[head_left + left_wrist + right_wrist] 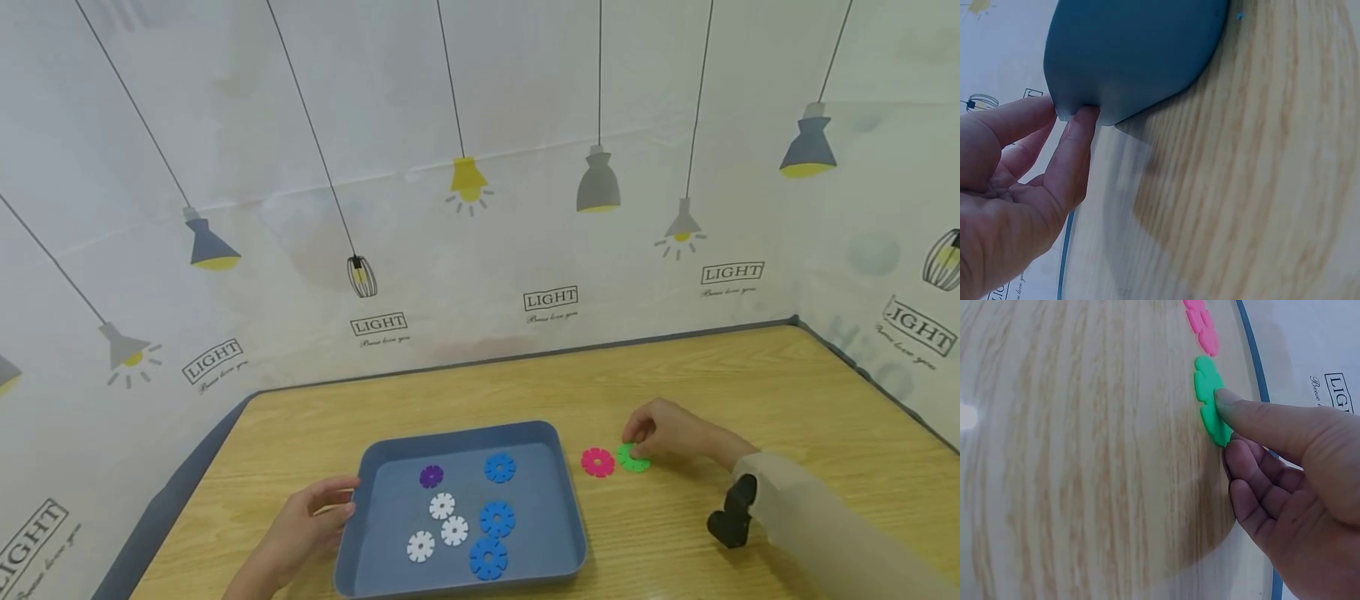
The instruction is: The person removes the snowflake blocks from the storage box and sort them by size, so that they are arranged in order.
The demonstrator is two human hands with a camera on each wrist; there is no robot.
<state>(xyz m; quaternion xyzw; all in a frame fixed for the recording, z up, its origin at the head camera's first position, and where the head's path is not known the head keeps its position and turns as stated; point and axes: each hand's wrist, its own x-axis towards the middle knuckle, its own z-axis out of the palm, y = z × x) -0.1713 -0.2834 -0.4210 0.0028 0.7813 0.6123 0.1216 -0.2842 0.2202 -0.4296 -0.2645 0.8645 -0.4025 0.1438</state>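
Note:
In the head view my right hand (667, 429) pinches a green notched plastic disc (634, 457) at the table, right of the tray. The right wrist view shows the thumb (1266, 415) on its face and fingertips at its near edge. A pink notched disc (597, 462) lies just left of the green one. My left hand (311, 521) touches the left side of a blue-grey tray (572, 517), its fingers extended and only slightly bent. Inside lie a purple disc (431, 477), several white discs (421, 547) and three blue discs (497, 518).
The wooden table (712, 375) has a dark edge along the back and sides. Behind it hangs a pale sheet (510, 242) printed with lamps. A black device (733, 512) is on my right wrist.

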